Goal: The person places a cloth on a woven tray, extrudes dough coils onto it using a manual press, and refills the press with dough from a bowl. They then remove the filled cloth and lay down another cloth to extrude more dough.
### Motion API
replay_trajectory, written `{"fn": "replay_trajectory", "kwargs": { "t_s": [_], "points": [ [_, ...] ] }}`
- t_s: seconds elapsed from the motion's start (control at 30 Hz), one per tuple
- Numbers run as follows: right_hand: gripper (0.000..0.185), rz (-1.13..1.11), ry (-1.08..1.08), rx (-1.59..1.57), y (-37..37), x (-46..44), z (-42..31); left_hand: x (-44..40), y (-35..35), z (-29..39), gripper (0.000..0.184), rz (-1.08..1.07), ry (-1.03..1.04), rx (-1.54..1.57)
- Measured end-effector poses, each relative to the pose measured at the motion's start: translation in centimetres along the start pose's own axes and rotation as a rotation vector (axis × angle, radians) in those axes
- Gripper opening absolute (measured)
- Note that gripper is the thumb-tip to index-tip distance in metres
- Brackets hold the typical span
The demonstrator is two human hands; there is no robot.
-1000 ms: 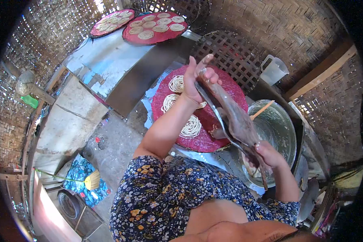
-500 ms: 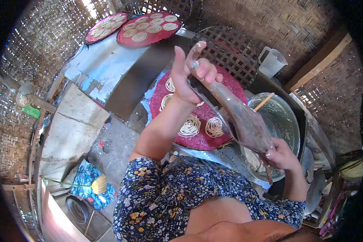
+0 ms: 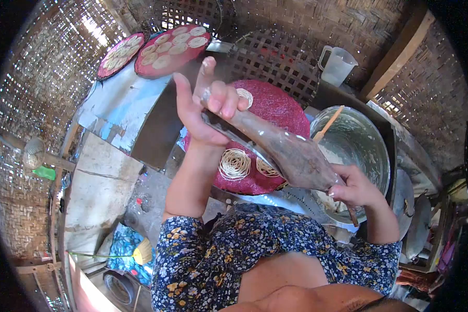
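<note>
A long, smeared brown wooden tool [image 3: 291, 153] slants across the view between my hands. At its upper left end, my left hand [image 3: 208, 106] has some fingers curled over it, with the index finger and thumb sticking up. My right hand [image 3: 351, 187] grips the lower right end. Below the tool lies a round red tray [image 3: 275, 106] with coiled pale strands [image 3: 235, 164] on it; the tool and my left arm hide part of the tray. Beside it stands a big metal basin [image 3: 372, 151] with pale dough-like residue and a wooden stick [image 3: 328, 124] leaning inside.
Two red trays [image 3: 164, 70] with pale coils sit on a box [image 3: 125, 104] at the upper left. A clear plastic jug [image 3: 338, 66] stands behind the basin, near a woven lattice basket [image 3: 273, 60]. A yellow broom [image 3: 142, 251] lies at the lower left.
My left hand and the tool's upper end have moved left and slightly down. The tool now lies flatter. Another coil has appeared at the red tray's lower right since the first frame.
</note>
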State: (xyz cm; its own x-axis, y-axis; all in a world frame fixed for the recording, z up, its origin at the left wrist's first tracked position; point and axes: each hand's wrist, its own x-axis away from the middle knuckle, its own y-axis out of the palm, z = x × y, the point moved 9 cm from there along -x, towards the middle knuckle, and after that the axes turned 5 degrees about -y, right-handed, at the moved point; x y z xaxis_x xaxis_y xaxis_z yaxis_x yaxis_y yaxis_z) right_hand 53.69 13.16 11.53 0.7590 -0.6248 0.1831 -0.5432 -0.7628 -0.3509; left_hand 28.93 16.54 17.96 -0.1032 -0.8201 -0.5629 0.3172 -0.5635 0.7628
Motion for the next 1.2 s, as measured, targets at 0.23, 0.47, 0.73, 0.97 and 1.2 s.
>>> {"fn": "replay_trajectory", "kwargs": {
  "t_s": [0.23,0.47,0.73,0.97,1.2],
  "points": [
    [0.062,0.069,0.091,0.088,-1.8,2.7,2.0,-0.3,-2.8,-5.0,0.062,0.068,-0.121,0.188],
    [0.066,0.102,0.06,0.118,-2.2,2.7,2.8,5.3,-9.4,-18.3,0.064,0.248,-1.174,-0.207],
    [0.059,0.168,-0.008,0.147,-3.0,2.2,2.9,7.0,-10.1,-17.9,0.053,0.202,-1.018,-0.842],
    [0.062,0.283,0.073,-0.063,-4.0,2.4,5.7,6.0,-11.7,-16.1,0.052,-0.113,-0.992,-1.648],
    [0.07,0.306,0.062,-0.254,-4.3,2.2,5.9,7.6,-9.5,-13.4,0.049,-0.472,-0.673,-2.129]
  ]
}}
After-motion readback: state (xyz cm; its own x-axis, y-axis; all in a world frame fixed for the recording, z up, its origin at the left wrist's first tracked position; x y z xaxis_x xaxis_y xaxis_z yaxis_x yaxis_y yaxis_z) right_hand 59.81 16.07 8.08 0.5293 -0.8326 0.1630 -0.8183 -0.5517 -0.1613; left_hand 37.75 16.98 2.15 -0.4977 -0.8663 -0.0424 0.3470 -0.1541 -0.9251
